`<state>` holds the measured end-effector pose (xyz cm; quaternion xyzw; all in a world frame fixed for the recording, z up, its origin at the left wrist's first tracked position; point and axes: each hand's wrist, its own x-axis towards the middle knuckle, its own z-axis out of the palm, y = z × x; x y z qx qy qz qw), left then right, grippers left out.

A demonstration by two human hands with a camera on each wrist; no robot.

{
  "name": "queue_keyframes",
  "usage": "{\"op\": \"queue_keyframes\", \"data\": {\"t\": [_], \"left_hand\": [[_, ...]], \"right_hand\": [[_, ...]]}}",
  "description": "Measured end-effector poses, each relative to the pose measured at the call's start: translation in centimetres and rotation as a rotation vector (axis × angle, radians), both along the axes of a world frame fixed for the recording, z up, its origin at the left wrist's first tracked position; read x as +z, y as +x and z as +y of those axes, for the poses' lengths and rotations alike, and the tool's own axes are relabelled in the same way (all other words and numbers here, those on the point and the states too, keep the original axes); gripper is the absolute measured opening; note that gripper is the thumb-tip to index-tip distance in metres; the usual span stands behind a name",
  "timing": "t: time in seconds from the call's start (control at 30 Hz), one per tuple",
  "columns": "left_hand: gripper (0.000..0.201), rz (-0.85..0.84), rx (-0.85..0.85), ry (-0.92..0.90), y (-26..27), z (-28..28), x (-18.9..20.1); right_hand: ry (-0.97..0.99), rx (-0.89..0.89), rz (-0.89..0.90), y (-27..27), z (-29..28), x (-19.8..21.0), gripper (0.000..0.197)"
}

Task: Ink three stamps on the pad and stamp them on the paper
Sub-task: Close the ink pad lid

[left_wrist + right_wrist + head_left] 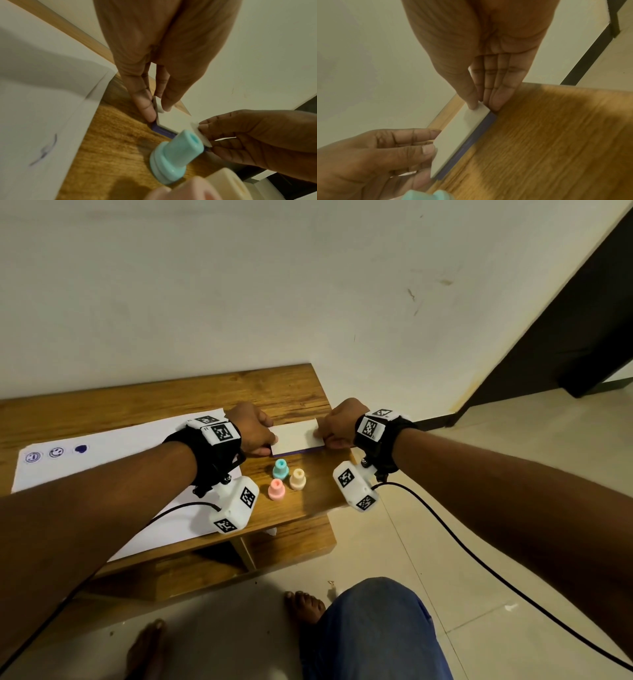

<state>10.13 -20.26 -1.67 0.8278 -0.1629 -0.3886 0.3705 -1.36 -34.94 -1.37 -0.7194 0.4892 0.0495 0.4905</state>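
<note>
The ink pad (pixel 297 438), a white lid over a purple base, lies on the wooden table (pixel 294 395). My left hand (pixel 265 441) pinches its left end between thumb and fingers (pixel 145 108). My right hand (pixel 323 436) pinches its right end, thumb on the lid (pixel 471 104). Just in front stand three stamps: teal (pixel 281 469), cream (pixel 297 479) and pink (pixel 276 489). The white paper (pixel 120 446) lies to the left, with three purple prints at its far left end (pixel 56 453). In the right wrist view the purple base (pixel 471 142) shows under the lid's edge.
A white wall (pixel 308 302) rises right behind the table. The table's right edge (pixel 337 494) is close to my right hand, with tiled floor (pixel 479 542) beyond. Black cables (pixel 479 563) trail from both wrists. My bare feet (pixel 305 607) and one knee are below.
</note>
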Motion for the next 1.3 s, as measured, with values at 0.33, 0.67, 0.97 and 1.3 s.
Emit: {"op": "queue_keyframes", "data": {"t": [0.33,0.67,0.97,1.3], "left_hand": [[0.04,-0.165,-0.068,0.065,0.1,0.3,0.2],[0.046,-0.264,-0.151,0.144,0.8,0.2,-0.2],[0.047,-0.343,-0.232,0.204,1.0,-0.3,-0.3],[0.06,-0.31,-0.24,0.149,2.1,0.6,-0.1]], "right_hand": [[0.013,-0.007,-0.007,-0.1,0.4,0.0,0.019],[-0.066,0.042,0.002,0.5,0.8,-0.3,0.042],[-0.135,0.125,0.042,0.9,0.5,-0.5,0.041],[-0.281,0.309,0.03,0.9,-0.5,0.1,0.044]]}}
